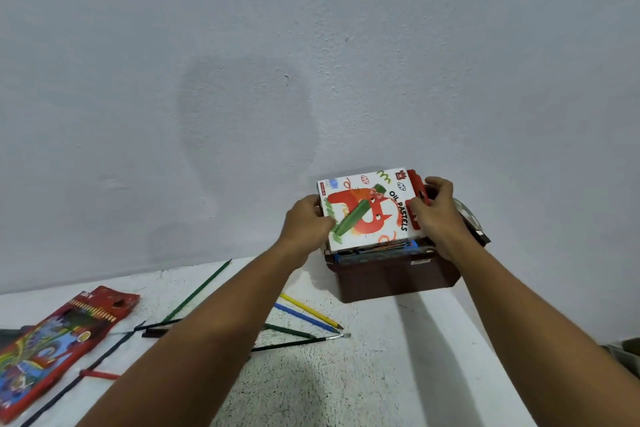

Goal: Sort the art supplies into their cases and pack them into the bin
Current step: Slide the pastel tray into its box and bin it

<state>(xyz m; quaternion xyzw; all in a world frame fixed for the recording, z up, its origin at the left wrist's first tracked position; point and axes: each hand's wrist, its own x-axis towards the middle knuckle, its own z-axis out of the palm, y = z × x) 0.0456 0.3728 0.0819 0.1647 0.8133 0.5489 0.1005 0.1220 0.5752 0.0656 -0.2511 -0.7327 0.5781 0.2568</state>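
A white oil pastels box [367, 208] with a red cat drawing lies on top of a dark brown bin [394, 279] against the wall. My left hand [308, 222] grips the box's left edge. My right hand [433, 211] holds its right end at the open red flap [417, 187]. Under the box, a blue case [377, 253] shows inside the bin. A red coloured-pencil case [52, 347] lies at the left on the white surface. Loose pencils lie between: green [197, 291], yellow [311, 310], blue [301, 317], and a paintbrush [301, 341].
A grey wall rises directly behind the bin. A red crayon [100, 374] and a dark marker [156, 332] lie near the pencil case. A dark strap [69, 381] runs across the surface at the left. Something grey-green sits at the far right edge [623, 354].
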